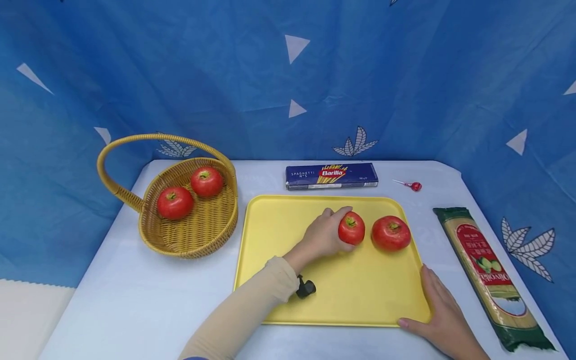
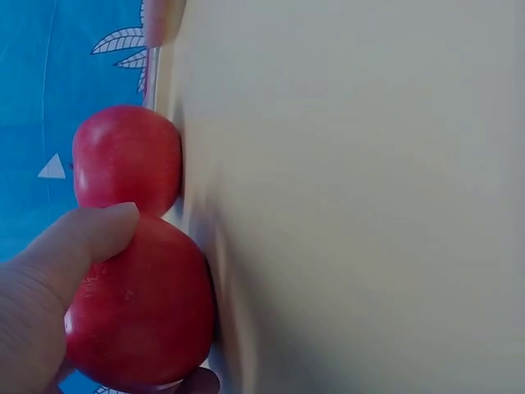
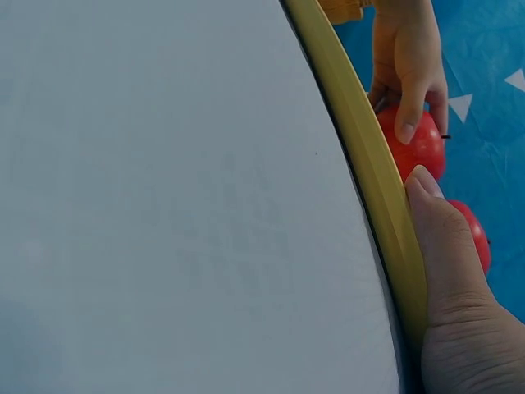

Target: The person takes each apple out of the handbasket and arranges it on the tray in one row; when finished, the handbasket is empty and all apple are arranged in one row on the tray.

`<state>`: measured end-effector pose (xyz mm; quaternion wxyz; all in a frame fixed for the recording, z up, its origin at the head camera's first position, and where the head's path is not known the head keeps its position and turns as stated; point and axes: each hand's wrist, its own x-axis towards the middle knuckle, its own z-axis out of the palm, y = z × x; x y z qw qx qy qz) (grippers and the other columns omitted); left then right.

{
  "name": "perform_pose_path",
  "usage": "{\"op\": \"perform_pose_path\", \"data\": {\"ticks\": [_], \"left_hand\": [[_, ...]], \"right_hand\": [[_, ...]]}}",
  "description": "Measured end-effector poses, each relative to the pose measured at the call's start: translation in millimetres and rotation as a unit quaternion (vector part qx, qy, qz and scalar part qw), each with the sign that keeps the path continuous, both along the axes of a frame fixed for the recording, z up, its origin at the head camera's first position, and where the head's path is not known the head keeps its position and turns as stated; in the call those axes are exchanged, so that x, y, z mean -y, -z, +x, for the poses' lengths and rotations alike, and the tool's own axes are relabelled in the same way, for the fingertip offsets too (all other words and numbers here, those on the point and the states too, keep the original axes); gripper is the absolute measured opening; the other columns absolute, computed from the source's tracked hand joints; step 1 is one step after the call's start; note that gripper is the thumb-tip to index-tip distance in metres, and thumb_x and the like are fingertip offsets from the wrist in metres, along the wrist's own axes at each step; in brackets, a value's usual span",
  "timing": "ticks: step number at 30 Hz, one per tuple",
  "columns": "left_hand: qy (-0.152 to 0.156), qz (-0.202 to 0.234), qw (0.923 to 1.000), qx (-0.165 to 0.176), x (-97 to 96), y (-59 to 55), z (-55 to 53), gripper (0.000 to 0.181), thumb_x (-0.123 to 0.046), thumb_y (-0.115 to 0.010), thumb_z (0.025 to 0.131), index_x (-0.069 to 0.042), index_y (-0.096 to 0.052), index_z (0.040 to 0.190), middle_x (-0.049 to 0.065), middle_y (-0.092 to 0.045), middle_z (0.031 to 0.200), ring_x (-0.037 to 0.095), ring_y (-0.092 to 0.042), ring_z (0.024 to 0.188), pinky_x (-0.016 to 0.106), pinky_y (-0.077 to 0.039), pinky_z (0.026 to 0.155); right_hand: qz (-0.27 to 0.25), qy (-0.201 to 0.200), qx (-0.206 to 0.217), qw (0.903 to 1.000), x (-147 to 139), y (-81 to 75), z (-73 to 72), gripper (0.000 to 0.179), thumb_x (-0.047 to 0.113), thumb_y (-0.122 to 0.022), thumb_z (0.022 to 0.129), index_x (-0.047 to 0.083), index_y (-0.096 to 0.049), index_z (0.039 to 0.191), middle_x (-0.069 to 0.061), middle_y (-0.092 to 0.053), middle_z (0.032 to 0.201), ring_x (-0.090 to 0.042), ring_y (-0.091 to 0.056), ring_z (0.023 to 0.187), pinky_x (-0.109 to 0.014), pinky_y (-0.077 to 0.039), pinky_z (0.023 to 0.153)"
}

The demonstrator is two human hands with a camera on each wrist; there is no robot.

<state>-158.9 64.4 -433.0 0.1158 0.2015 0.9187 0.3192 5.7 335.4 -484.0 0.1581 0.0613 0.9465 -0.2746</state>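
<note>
My left hand [image 1: 325, 235] grips a red apple [image 1: 351, 228] over the right half of the yellow tray [image 1: 288, 210]. In the left wrist view, the thumb [image 2: 82, 242] lies across the side of the gripped apple [image 2: 143, 308]. A second, larger-looking apple [image 1: 391, 233] sits on the tray just right of it. My right hand [image 1: 443, 312] rests at the tray's near right corner, thumb along the front edge and fingers along the right side. In the right wrist view, its thumb [image 3: 447, 238] lies against the yellow rim [image 3: 369, 172].
A wicker basket [image 1: 193, 250] with two apples [image 1: 175, 203] stands at the left, its handle arching up. Behind the tray lie a blue spaghetti box [image 1: 330, 176] and a red lollipop [image 1: 415, 186]. A long pasta packet [image 1: 492, 275] lies along the right side.
</note>
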Motion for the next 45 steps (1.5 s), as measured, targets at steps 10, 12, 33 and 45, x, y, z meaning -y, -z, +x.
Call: {"op": "perform_pose_path", "data": {"ticks": [10,12,33,45], "left_hand": [[-0.003,0.001,1.0000,0.004,1.4,-1.1,3.4,0.100,-0.036,-0.089,0.069,-0.034,-0.034,0.153,0.007,-0.052,0.128,0.020,-0.054,0.111,0.029,-0.055,0.080],[-0.005,-0.001,1.0000,0.007,2.9,-3.8,5.9,0.102,-0.037,-0.089,0.068,-0.034,-0.032,0.153,0.007,-0.051,0.133,0.021,-0.052,0.116,0.031,-0.055,0.084],[-0.206,0.077,0.9666,-0.133,161.1,-69.3,68.9,0.078,-0.035,-0.083,0.077,-0.022,-0.048,0.145,0.008,-0.050,0.138,0.028,-0.050,0.126,0.051,-0.046,0.103],[-0.351,-0.003,0.9266,-0.134,285.6,-55.9,37.7,0.088,-0.021,-0.080,0.079,-0.009,-0.033,0.153,0.027,-0.031,0.150,0.049,-0.032,0.135,0.071,-0.039,0.100]], "right_hand": [[0.003,0.000,0.006,1.0000,1,-0.7,-1.8,0.143,0.067,-0.079,0.067,0.010,0.019,0.155,-0.027,0.008,0.163,-0.055,-0.001,0.146,-0.080,-0.014,0.103],[0.002,0.000,0.010,1.0000,0,-0.4,-1.9,0.143,0.067,-0.079,0.068,0.010,0.020,0.155,-0.028,0.008,0.163,-0.056,-0.001,0.146,-0.080,-0.014,0.103],[0.012,-0.001,0.048,0.9988,-5,3.2,-4.8,0.142,0.067,-0.077,0.070,0.009,0.022,0.154,-0.031,0.005,0.161,-0.056,-0.005,0.142,-0.080,-0.015,0.102],[0.031,-0.003,0.072,0.9969,-4,1.9,-7.9,0.145,0.072,-0.074,0.068,0.007,0.023,0.153,-0.032,0.005,0.161,-0.056,-0.006,0.141,-0.079,-0.015,0.104]]}}
